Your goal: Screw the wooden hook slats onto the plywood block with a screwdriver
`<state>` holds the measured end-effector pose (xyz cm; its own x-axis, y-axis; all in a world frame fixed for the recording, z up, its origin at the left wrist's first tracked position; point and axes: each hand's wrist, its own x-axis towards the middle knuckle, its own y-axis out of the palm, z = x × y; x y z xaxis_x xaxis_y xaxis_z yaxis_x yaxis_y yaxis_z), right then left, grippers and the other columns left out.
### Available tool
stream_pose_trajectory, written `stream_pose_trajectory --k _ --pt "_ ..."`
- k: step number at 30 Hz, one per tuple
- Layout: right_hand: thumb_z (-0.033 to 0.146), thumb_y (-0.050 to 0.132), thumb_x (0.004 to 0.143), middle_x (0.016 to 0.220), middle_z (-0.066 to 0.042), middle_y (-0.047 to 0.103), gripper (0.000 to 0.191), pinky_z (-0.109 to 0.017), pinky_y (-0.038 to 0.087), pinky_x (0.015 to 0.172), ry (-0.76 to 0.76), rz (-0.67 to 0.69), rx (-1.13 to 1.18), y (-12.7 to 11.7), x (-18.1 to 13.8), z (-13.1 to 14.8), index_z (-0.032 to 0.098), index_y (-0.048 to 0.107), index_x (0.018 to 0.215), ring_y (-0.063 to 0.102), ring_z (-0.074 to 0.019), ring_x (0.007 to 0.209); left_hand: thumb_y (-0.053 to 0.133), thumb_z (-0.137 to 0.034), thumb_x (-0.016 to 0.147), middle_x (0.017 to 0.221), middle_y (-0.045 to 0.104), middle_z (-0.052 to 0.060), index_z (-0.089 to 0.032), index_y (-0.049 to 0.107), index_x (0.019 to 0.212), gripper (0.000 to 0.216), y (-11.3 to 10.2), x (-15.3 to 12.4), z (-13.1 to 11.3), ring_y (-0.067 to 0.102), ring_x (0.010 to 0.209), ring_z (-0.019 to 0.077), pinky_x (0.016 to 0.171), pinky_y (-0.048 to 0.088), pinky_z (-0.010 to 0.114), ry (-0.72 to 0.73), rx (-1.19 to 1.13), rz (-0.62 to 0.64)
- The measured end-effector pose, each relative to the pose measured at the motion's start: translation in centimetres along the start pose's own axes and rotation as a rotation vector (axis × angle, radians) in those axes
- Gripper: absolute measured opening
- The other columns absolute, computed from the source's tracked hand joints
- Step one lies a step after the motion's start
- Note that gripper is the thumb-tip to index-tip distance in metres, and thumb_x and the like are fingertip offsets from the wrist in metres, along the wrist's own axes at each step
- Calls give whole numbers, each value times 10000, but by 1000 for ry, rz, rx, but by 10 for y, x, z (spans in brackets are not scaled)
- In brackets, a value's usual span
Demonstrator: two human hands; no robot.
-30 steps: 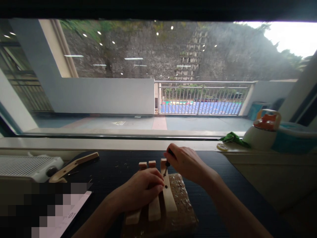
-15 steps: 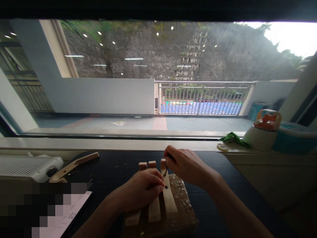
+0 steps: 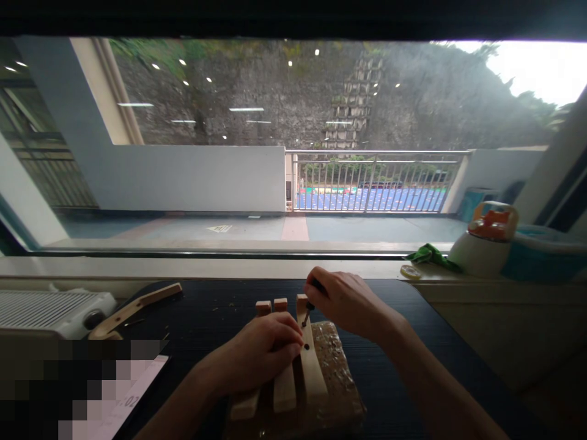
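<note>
While the taped block (image 3: 339, 366) bore three wooden strips (image 3: 284, 394), the work looked partway along, with the tool at the rightmost strip (image 3: 313, 376) and whatever remained on the others hidden. Over the block, the left hand (image 3: 261, 349) laid bent fingers across the strips, their grip impossible to tell; above its far edge, the right hand (image 3: 346, 302) clenched a screwdriver (image 3: 306, 318), tip just beyond a dark spot (image 3: 307, 346).

The left hand (image 3: 260, 349) and right hand (image 3: 342, 299) are bare, fingers (image 3: 288, 322) ungloved; both forearms (image 3: 426, 373) are uncovered too, slim at the wrists (image 3: 389, 324) and broadening toward the elbows.
</note>
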<state>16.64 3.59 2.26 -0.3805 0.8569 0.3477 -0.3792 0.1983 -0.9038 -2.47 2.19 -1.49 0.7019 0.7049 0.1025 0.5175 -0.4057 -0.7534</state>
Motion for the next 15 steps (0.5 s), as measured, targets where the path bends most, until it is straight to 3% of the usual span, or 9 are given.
stream_pose_trajectory --k 7,15 --pt "262 448 836 641 34 549 112 -230 238 513 -18 -95 78 -13 -3 0 202 543 830 400 -79 538 478 -197 835 1015 629 26 -192 704 863 228 -1 -1 1 582 891 149 824 430 230 5 -29 -6" --pt "263 461 812 599 31 528 144 -241 216 501 -33 -42 32 -11 -4 1 200 587 779 370 -78 517 482 -229 838 978 641 32 -189 708 846 230 1 -2 -5 583 849 145 784 450 228 -12 -75 29"
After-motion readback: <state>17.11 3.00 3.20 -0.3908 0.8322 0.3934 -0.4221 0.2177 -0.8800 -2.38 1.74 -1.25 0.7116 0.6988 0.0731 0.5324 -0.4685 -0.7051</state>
